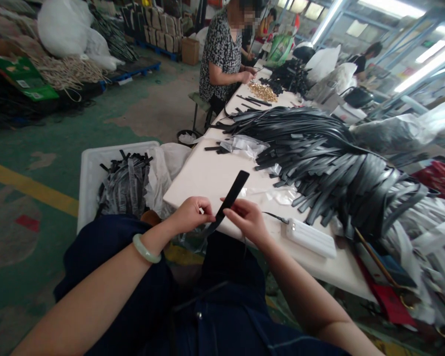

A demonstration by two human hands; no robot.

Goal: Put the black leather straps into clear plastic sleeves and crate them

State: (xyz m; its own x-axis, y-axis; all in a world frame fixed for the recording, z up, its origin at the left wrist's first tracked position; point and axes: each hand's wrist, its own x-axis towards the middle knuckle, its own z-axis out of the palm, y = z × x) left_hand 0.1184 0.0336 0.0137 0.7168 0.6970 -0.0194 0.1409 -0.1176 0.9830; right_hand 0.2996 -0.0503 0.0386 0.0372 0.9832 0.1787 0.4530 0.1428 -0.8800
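A black strap (233, 192) slants upward between my two hands, over the near edge of the white table (196, 173). My left hand (193, 213) pinches its lower part between thumb and fingers. Higher up, my right hand (247, 217) grips the same strap, thumb in front and fingers behind. The strap's top end sticks up free above my right hand; its lower end hangs below my left hand, partly blurred. A large pile of black straps (319, 158) lies on the table to the right.
A white bin (82, 188) with wrapped black straps stands left of the table. A white power bank (310, 237) with a cable lies right of my right hand. Plastic bags (244, 146) and gold metal pieces (262, 92) are farther back. A person (222, 59) works at the table's far left side.
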